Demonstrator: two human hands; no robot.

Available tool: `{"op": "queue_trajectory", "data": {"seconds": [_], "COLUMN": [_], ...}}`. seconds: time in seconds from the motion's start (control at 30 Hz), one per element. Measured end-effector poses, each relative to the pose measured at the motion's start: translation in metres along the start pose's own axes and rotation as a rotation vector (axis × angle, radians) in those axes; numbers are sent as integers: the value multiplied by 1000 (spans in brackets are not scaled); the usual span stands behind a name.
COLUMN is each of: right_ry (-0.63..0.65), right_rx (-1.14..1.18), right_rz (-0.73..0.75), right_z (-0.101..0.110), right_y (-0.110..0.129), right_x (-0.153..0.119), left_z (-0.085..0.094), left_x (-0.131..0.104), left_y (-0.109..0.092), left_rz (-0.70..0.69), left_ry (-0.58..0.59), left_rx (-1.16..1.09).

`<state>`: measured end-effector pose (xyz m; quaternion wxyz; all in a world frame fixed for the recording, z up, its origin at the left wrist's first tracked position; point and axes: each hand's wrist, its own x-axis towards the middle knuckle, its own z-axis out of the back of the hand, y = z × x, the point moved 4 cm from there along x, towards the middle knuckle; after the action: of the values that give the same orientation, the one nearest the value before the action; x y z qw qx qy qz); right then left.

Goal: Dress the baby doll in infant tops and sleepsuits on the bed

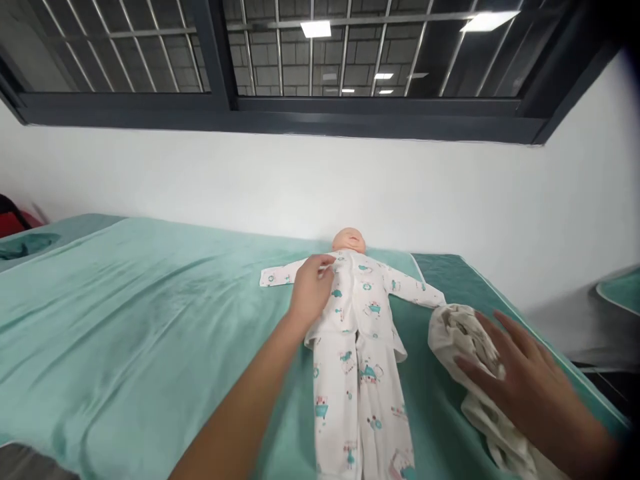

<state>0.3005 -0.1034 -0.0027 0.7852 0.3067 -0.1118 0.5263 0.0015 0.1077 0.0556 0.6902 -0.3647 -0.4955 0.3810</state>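
A baby doll [349, 239] lies on its back in a white long-sleeved pyjama top [367, 287] with small green and red prints. Matching pyjama trousers [337, 400] cover its legs, and both sleeves stretch out sideways. Over the chest, on the left side of the top, is my left hand [314, 287]; its fingers are loosely bent with a small gap, and I see no cloth gripped in them. My right hand [525, 373] has its fingers spread at a bunched off-white cloth [465, 340], whose lower part trails under the hand. Whether the right palm touches the cloth is hidden.
A light green sheet [150, 320] covers the padded surface, with a darker green strip [445, 267] along the right. Behind stands a white wall [225, 180] below a dark-framed window [350, 120]. A rumpled green cloth [25, 245] and a red item [10, 223] are at far left.
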Motion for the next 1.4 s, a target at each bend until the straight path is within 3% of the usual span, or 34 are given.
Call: {"op": "queue_trajectory", "data": {"seconds": [0.13,0.2,0.3,0.4,0.47,0.8,1.4], "right_ry": [64,147,141,174,195,172,184], "right_rx": [229,385,643,763,795,752,675], "right_rz": [160,218,64,-66,-107,-5,57], "right_z": [-22,-52,-99,-131,-138,-135,-138], "right_y": [88,131,159,160,156,160,158], "right_x": [62,96,130,133,128,129,130], "left_z": [-35,-49,-61,-65,-65,-66,-67], "left_x": [56,65,61,56,56,59,57], "left_y": [16,26,39,48,49,45,43], "left_rz": [-143,-163,-213,-231,-230,-148,-153], "left_ry": [55,76,117,169,191,200,200], "left_rx": [372,459,457,430,424,457,471]}}
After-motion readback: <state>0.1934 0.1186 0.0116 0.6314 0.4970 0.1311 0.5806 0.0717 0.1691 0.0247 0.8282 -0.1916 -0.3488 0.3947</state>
